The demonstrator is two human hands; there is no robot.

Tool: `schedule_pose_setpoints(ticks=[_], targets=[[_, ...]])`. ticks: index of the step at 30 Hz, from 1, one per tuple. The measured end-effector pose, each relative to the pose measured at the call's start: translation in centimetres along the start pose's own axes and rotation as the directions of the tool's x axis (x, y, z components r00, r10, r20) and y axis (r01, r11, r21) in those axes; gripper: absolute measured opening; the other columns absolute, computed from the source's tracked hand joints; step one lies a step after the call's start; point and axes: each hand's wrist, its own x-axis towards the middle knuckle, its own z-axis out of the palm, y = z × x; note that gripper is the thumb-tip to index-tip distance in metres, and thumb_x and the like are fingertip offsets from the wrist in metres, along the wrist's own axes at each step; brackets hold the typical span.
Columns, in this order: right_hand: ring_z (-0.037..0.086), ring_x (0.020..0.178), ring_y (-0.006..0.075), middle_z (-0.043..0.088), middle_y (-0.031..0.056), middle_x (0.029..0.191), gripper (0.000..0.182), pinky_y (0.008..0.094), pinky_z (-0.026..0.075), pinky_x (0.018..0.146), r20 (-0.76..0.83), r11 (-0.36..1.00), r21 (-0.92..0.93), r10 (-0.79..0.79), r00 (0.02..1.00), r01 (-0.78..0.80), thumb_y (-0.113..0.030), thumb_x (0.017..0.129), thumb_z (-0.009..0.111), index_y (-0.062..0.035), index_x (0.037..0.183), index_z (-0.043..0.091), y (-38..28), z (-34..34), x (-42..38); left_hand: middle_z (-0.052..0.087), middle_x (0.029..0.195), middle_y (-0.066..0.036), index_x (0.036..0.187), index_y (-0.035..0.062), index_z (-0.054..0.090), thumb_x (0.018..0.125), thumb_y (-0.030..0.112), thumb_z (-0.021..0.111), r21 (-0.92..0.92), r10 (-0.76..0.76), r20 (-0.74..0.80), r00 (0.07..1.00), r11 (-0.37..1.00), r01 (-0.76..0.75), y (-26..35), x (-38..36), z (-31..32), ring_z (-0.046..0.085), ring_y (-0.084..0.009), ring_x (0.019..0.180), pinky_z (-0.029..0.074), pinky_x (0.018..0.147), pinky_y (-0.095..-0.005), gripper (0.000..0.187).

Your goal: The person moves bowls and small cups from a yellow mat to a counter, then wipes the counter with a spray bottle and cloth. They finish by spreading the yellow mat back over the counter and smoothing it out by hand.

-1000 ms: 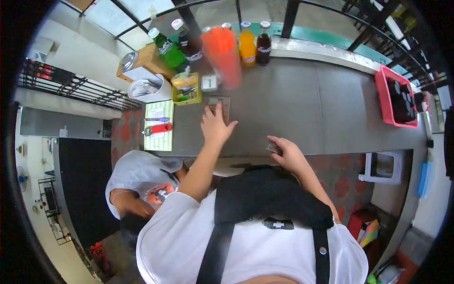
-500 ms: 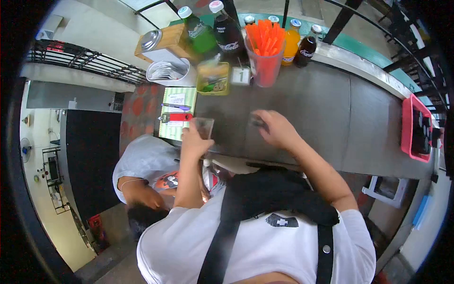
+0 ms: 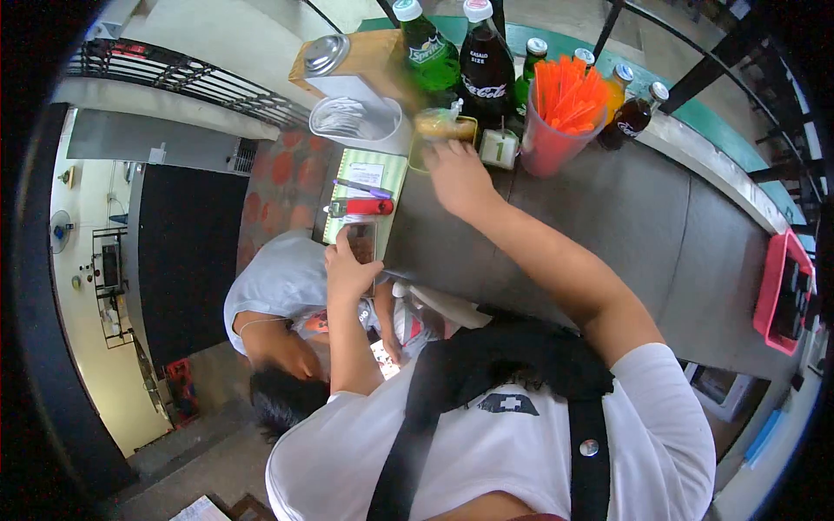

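Observation:
My left hand (image 3: 349, 267) is wrapped round a clear container (image 3: 361, 240) at the near end of the green notepad (image 3: 393, 165). On that notepad lie a purple pen (image 3: 363, 187) and a red object (image 3: 369, 207). Farther forward, my right hand (image 3: 463, 178) reaches into or over the yellow basket (image 3: 419, 158), which holds a yellowish bag (image 3: 445, 127). Its fingertips are partly hidden there, and what they touch cannot be made out. A small white container (image 3: 499, 148) stands just right of the basket.
Behind are a white tissue holder (image 3: 382, 135), a wooden box (image 3: 373, 52), a green bottle (image 3: 432, 56), a dark bottle (image 3: 486, 74) and a cup of orange straws (image 3: 556, 143). A pink tray (image 3: 771, 295) sits far right. Another person (image 3: 278, 300) bends at the left.
My right hand has moved forward and left from above the table to the yellow basket. My left hand keeps hold of the clear container. The view has shifted.

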Motion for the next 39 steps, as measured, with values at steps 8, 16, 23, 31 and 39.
schedule_pose_setpoints(ticks=[8,16,23,31,39], targets=[[0.057,0.107,0.0305,0.062,0.0162,0.106,0.023,0.0425,0.052,0.084,0.393,0.921,0.388,-0.207,0.896,0.042,-0.014,0.082,0.056,-0.0014,0.1,0.065,-8.6,5.3,2.6,0.039,0.131,-0.029,0.145,0.0155,0.031,0.059,0.022,0.075,-0.007,-0.108,0.003,0.994,0.994,0.108,0.4,-0.3,-1.0,0.044,-0.0469,0.12,0.04,0.102,-0.0488,0.097],[0.057,0.102,0.0278,0.06,0.0152,0.106,0.026,0.0382,0.051,0.085,0.297,0.961,0.236,-0.211,0.931,0.143,-0.013,0.084,0.054,0.0,0.104,0.063,-10.7,11.3,3.3,0.044,0.126,-0.027,0.141,0.0153,0.036,0.059,0.019,0.074,-0.109,-0.095,-0.088,0.992,0.99,0.085,-0.5,-1.5,-1.5,0.047,-0.0444,0.118,0.041,0.101,-0.0466,0.09],[0.063,0.094,0.0313,0.063,0.0172,0.101,0.035,0.0401,0.054,0.075,0.449,0.975,0.213,-0.039,0.893,-0.064,-0.013,0.087,0.052,0.0001,0.12,0.053,-10.9,10.0,3.9,0.044,0.128,-0.027,0.141,0.0128,0.036,0.059,0.02,0.074,-0.082,-0.071,-0.188,0.98,0.995,0.057,-0.3,-0.5,-1.0,0.046,-0.044,0.119,0.04,0.102,-0.0479,0.091],[0.064,0.088,0.0406,0.064,0.0214,0.097,0.054,0.048,0.052,0.076,0.486,0.82,0.472,0.064,0.871,-0.324,-0.008,0.08,0.059,0.0011,0.13,0.042,-7.1,3.1,1.7,0.043,0.13,-0.027,0.141,0.0096,0.035,0.058,0.018,0.075,-0.041,0.099,-0.256,0.961,0.993,-0.113,2.2,3.3,-0.5,0.044,-0.0445,0.12,0.038,0.103,-0.0494,0.092],[0.06,0.097,0.0431,0.061,0.0271,0.102,0.066,0.0488,0.049,0.084,0.356,0.648,0.663,0.17,0.919,-0.376,-0.01,0.076,0.063,0.0003,0.136,0.038,-3.6,-1.6,-5.2,0.048,0.127,-0.021,0.138,0.0146,0.044,0.059,0.018,0.077,0.052,0.199,-0.264,0.944,0.98,-0.192,2.2,8.1,3.8,0.048,-0.0408,0.119,0.04,0.102,-0.0472,0.085]])
